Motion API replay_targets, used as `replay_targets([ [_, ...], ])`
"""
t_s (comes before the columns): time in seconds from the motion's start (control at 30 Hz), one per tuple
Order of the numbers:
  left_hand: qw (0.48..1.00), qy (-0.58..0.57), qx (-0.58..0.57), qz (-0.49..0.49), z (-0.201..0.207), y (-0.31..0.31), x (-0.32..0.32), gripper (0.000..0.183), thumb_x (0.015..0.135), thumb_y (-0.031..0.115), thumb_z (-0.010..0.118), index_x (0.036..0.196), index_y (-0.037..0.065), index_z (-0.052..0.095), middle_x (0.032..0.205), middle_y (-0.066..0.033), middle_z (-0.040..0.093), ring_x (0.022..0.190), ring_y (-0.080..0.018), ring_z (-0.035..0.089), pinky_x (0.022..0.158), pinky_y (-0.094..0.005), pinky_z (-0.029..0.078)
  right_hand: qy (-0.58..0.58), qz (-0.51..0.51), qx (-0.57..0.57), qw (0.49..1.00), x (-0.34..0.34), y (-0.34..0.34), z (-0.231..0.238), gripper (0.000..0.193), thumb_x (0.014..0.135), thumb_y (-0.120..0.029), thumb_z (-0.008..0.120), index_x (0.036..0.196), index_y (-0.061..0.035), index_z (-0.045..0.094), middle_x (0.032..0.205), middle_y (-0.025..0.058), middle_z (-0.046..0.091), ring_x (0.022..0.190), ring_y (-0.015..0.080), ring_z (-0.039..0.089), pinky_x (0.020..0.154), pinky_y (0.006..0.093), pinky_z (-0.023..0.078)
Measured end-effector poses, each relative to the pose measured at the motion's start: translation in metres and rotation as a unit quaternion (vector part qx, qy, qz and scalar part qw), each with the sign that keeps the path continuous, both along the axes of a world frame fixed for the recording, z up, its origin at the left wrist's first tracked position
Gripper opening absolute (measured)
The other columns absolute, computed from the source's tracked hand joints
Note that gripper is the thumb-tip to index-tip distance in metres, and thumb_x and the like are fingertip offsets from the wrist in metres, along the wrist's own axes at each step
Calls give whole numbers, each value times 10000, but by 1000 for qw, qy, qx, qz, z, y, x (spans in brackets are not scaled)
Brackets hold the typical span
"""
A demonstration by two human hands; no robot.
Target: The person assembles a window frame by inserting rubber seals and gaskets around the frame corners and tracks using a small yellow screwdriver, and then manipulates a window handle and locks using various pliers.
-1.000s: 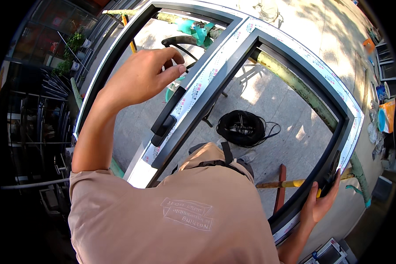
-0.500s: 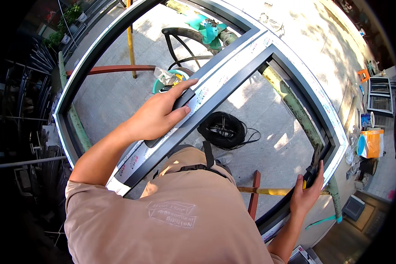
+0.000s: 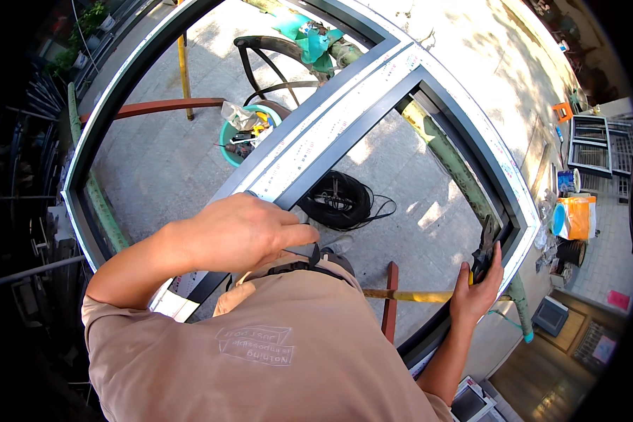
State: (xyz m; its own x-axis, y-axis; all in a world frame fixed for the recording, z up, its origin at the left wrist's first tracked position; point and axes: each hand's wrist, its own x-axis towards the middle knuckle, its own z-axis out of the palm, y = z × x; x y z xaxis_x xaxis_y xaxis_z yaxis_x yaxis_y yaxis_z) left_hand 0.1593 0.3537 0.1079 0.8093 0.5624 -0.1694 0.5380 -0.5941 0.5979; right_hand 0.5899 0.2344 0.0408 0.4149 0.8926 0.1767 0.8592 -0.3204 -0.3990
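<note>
A large grey metal window frame [image 3: 464, 133] lies flat at waist height in front of me, with a middle bar [image 3: 344, 119] covered in white protective film. My left hand [image 3: 239, 232] is curled over the near end of that middle bar, close to my stomach. My right hand [image 3: 478, 288] grips the frame's right side rail, and a dark metal piece [image 3: 484, 246] sticks up at its fingertips. I cannot tell what that piece is. My beige shirt hides the frame's near edge.
Through the frame I see paved ground with a teal bucket of tools [image 3: 243, 133], a black cable coil [image 3: 337, 200], a yellow bar [image 3: 415, 297], a red bar [image 3: 390, 302] and green supports [image 3: 457, 162]. An orange bag [image 3: 577, 218] and stacked frames [image 3: 591, 141] stand at the right.
My left hand has slid down the middle bar toward my body and now covers the black handle seen earlier. My right hand stays on the right rail.
</note>
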Motion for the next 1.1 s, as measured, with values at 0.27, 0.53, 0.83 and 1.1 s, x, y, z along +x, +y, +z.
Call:
replay_targets([
  [0.27,988,-1,116,-103,-15,-31,-10,124,836,201,722,954,226,694,896,45,641,814,-173,684,662,-351,537,-2,4,-2,1000,0,-2,-1,802,865,17,804,1619,-52,540,1352,186,669,1190,370,658,1045,402,513],
  [0.53,987,-1,123,-99,-21,-30,-11,298,680,239,822,951,222,699,836,48,617,740,-191,668,623,-366,518,-14,28,25,999,3,-5,-4,856,818,13,846,1615,-116,559,1115,138,621,950,341,638,870,398,531],
  [0.83,991,-69,94,-73,-13,-15,-23,416,877,534,854,1010,155,747,789,-6,589,703,-250,630,622,-403,482,-26,34,31,999,5,-6,-4,821,834,-28,850,1599,-103,562,1262,190,670,1117,409,691,980,437,560],
  [1.1,988,-115,92,-42,-22,-18,-37,387,850,509,890,930,147,778,717,-3,570,642,-259,607,588,-415,439,34,6,-11,999,2,-3,5,796,864,-13,819,1609,-79,546,1329,198,675,1223,397,663,1083,440,512],
])
